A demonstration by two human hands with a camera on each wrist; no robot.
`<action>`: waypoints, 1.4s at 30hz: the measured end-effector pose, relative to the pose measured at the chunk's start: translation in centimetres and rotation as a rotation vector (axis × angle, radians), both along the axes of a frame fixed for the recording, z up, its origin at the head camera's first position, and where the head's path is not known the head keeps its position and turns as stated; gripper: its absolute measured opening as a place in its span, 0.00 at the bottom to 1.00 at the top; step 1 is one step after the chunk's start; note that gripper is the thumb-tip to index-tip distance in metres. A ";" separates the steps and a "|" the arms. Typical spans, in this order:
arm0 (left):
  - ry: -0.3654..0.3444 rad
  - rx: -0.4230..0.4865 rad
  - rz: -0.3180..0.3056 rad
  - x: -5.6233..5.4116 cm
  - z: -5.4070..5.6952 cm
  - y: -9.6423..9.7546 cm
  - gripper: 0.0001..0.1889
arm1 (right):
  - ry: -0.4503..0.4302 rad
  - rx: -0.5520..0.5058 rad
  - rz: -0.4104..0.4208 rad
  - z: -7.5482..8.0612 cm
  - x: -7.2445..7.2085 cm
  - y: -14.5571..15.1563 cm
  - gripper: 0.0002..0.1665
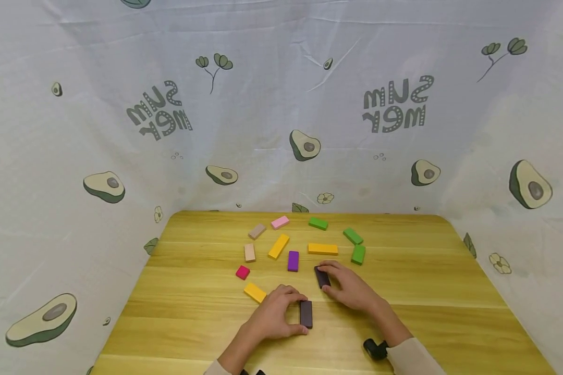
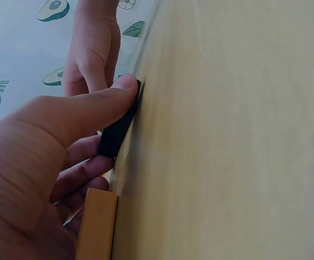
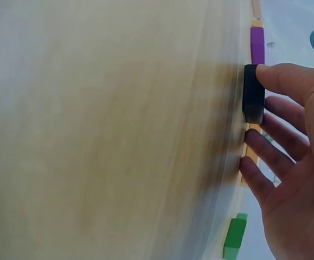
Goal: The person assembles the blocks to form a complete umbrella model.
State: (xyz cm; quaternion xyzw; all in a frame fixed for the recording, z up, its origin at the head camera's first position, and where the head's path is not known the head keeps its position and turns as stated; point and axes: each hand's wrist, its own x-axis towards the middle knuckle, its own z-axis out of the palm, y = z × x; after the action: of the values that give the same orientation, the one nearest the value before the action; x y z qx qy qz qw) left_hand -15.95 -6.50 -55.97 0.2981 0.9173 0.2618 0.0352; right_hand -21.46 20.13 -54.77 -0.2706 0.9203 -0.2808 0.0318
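Two black rectangular blocks lie on the wooden table, one at each hand. In the head view my left hand (image 1: 276, 314) pinches the nearer black block (image 1: 306, 314) by its ends, thumb at the near end and fingers at the far end. My right hand (image 1: 349, 286) pinches the other black block (image 1: 322, 277), farther back and to the right, in the same manner. The left wrist view shows the thumb on the left block (image 2: 116, 134), beside an orange-yellow block (image 2: 97, 225). In the right wrist view the thumb touches the top of the right block (image 3: 253, 95).
Around the hands lie a purple block (image 1: 293, 261), yellow blocks (image 1: 322, 249), green blocks (image 1: 353, 236), a pink block (image 1: 280, 222), tan blocks (image 1: 250, 252) and a small red block (image 1: 242, 272). A printed white cloth (image 1: 262, 104) stands behind the wooden table (image 1: 427, 271).
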 end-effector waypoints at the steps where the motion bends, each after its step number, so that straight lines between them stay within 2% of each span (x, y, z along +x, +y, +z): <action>1: 0.000 -0.002 0.000 0.0 0.0 0.0 0.34 | -0.001 -0.001 0.001 0.0 0.0 0.0 0.29; 7: -0.030 0.028 0.015 0.3 0.5 -0.2 0.37 | -0.009 0.000 -0.001 0.1 0.1 0.0 0.29; 12: -0.057 0.077 0.019 0.5 0.7 -0.4 0.28 | -0.020 0.000 -0.006 0.3 0.1 0.0 0.29; 17: -0.031 0.075 -0.006 0.6 0.8 -0.4 0.21 | -0.021 0.003 -0.010 0.4 0.1 0.0 0.29; 26: -0.014 0.077 -0.013 0.5 0.7 -0.3 0.20 | -0.027 -0.003 -0.014 0.4 0.1 0.0 0.28; 33: 0.048 0.098 -0.013 0.4 0.5 -0.3 0.17 | -0.023 -0.013 -0.009 0.2 0.0 0.1 0.29; 42: 0.009 0.117 0.036 0.5 0.5 -0.1 0.16 | -0.044 -0.055 -0.022 0.2 0.0 -0.1 0.27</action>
State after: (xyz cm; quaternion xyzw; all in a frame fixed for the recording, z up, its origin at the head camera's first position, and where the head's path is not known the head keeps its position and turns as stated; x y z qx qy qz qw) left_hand -15.47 -6.61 -55.43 0.2845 0.9057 0.3143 0.0087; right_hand -21.43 20.07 -54.60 -0.2551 0.9141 -0.3124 0.0415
